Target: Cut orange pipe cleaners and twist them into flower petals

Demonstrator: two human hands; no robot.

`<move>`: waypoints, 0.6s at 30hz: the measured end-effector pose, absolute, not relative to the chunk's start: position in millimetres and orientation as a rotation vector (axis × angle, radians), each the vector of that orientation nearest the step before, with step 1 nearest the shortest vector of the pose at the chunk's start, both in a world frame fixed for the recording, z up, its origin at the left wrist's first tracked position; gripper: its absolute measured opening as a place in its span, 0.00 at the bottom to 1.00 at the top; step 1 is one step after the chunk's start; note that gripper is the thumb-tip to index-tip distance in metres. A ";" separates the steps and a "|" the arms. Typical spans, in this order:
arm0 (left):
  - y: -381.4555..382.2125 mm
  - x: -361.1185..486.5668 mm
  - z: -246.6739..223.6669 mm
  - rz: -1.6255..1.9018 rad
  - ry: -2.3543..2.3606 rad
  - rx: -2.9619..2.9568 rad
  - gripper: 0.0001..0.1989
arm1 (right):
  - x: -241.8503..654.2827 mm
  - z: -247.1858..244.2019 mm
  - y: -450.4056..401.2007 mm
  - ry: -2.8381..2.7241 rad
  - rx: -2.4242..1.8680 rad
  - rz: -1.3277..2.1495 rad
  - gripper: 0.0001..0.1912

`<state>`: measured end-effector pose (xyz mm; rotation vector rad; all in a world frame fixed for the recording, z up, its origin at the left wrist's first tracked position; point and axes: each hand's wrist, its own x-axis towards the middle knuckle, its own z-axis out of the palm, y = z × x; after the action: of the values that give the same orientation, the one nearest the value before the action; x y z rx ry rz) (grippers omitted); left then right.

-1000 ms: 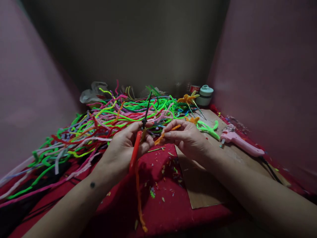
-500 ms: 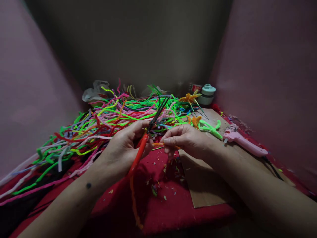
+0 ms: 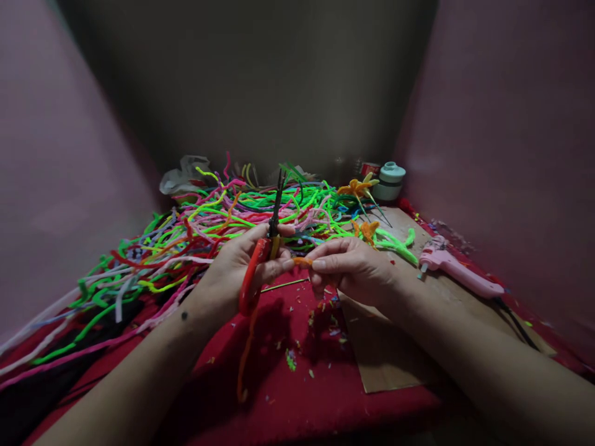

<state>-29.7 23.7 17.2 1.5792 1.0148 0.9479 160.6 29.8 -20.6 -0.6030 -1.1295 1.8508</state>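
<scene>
My left hand (image 3: pixel 242 266) and right hand (image 3: pixel 351 263) are bare, as are both my forearms (image 3: pixel 465 341), widening smoothly from slim wrists; one small, round, dark mark (image 3: pixel 185 316) sits near my left wrist

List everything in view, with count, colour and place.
Scissors: one, red handles, in left grip
Stem piece: one, orange, between hands
Fuzzy stems: many, multicoloured, heaped beyond hands
Flowers: three, orange and yellowish, right of heap
Glue gun: one, pink, right
Cardboard: brown, under glue gun, count unclear
Jar: one, mint, far right
Bag: one, whitish, far left
Scraps: many, mixed, on cloth
Cloth: one, red, underneath
Walls: three, pink sides, dark back
Left hand: one, bare, left
Right hand: one, bare, right
</scene>
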 end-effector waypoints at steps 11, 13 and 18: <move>23.7 -25.7 7.9 0.994 1.017 1.709 0.18 | 159.4 -21.1 30.3 -1.148 -0.545 1.730 0.03; 23.5 -27.0 9.9 0.959 1.046 1.754 0.18 | 161.2 -19.5 31.8 -1.187 -0.578 1.687 0.03; 27.3 -43.3 19.8 0.966 1.114 2.049 0.12 | 168.2 -17.7 40.3 -1.294 -0.642 1.511 0.04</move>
<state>-43.3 27.3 19.8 2.0493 1.1142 0.9660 168.2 40.3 -17.7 -0.6421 -1.2941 1.5107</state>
